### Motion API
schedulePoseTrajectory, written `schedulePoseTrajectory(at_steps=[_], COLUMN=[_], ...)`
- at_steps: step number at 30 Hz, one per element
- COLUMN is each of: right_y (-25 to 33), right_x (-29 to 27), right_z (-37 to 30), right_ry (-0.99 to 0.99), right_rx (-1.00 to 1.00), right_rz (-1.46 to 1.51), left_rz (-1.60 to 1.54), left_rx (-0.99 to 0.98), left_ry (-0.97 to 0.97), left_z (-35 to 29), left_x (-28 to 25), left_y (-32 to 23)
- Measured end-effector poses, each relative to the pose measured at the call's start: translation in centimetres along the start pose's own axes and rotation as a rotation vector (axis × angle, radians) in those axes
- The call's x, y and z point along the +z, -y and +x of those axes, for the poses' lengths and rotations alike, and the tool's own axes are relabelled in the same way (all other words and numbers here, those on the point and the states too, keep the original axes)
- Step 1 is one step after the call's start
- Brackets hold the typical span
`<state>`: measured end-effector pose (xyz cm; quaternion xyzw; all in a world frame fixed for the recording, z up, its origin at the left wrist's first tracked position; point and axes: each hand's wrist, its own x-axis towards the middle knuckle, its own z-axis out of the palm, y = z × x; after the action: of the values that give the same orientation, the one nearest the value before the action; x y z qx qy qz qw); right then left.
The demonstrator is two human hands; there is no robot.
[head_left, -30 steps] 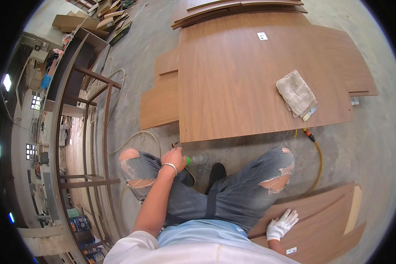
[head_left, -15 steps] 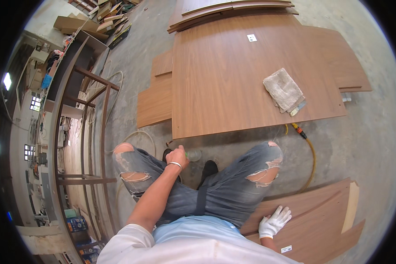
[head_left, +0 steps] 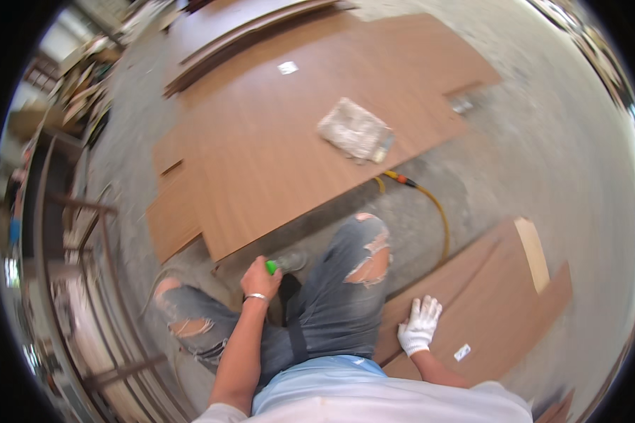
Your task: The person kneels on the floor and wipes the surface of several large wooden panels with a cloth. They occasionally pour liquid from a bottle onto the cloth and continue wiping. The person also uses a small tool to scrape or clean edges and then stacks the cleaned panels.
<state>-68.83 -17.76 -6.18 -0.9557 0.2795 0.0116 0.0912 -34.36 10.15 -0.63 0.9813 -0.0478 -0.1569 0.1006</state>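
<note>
My bare left hand, with a band at the wrist, is closed around the green top of a clear bottle. The bottle lies sideways above the floor between my knees; its exact kind is blurred. To my right, my right hand wears a white knit glove and lies with fingers spread on brown wood-grain panels. Ahead of me a large wood-grain panel bears a folded beige cloth. A small flat-bladed tool sticks out from under the cloth's near corner.
A yellow hose with an orange and black coupling curves over the concrete floor on the right. More panels are stacked at the far side. A brown metal frame stands left, with scrap wood beyond it.
My view has swung to the right, so the panels and cloth sit further left and tilted. The left hand still grips the bottle; the gloved hand stays on the right-hand panels.
</note>
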Motion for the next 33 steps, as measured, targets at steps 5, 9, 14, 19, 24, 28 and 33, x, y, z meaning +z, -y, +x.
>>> schedulePoseTrajectory(at_steps=[5,9,14,19,24,28,33], right_y=[-1.2,-1.2,0.2,0.8,3.8,6.1,6.6], right_x=[0.1,0.6,1.0,2.2,7.4,9.1,9.1], right_z=[0.7,-0.4,0.1,0.5,1.9,3.8,4.1], right_ry=[-0.024,-0.059,-0.04,-0.096,-0.232,-0.228,-0.191], right_rx=[0.006,0.038,0.088,0.176,0.55,0.7,0.721], right_rz=[-0.016,-0.009,-0.062,-0.099,-0.144,-0.145,-0.119], left_rz=[0.078,0.152,0.305,0.42,0.398,0.399,0.488], left_rx=[0.108,0.352,0.713,0.954,0.982,0.93,0.892], left_ry=[0.091,0.135,0.2,0.22,0.206,0.239,0.273], left_z=[0.7,1.8,5.9,9.2,9.5,9.7,8.9], left_x=[1.1,-0.5,-4.5,-6.1,-3.8,-3.7,-2.1], left_y=[-1.0,-1.8,-1.2,-0.9,-0.6,0.3,0.0])
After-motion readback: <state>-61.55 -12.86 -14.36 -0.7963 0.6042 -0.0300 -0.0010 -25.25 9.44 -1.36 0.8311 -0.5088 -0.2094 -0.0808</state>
